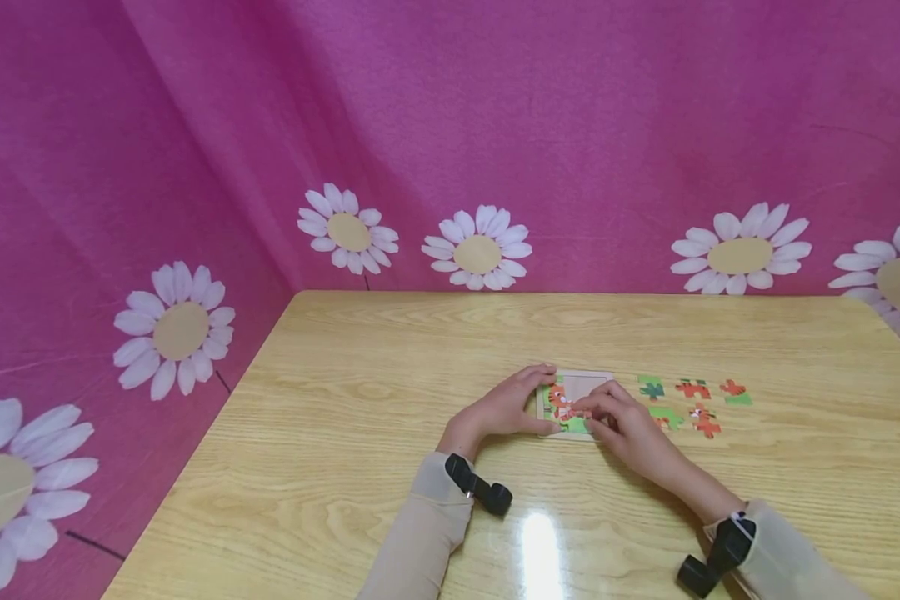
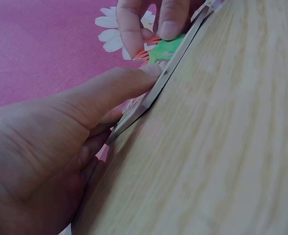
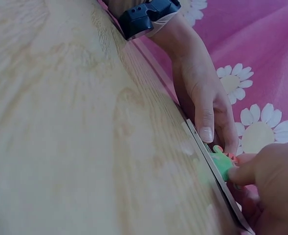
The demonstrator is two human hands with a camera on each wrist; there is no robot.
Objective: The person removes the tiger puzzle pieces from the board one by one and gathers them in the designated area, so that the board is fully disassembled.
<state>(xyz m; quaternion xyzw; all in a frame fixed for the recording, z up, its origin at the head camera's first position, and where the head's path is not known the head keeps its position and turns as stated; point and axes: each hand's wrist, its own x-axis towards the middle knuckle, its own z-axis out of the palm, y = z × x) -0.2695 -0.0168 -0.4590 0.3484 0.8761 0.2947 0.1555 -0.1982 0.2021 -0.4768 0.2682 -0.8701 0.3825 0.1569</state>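
While placed pieces (image 1: 557,398) fill the left side of a puzzle tray (image 1: 583,384), its upper right is bare and five loose pieces (image 1: 706,422) lie to the right, the left hand (image 1: 500,407) gripping the tray's left end, the right hand (image 1: 630,429) pinching a green piece (image 3: 222,164) at the lower side between them.

Head camera peering forward, down across the table (image 1: 330,467), wrist cameras (image 1: 497,498) (image 1: 729,546) in close, tilted, both catching the puzzle frame (image 2: 155,90)
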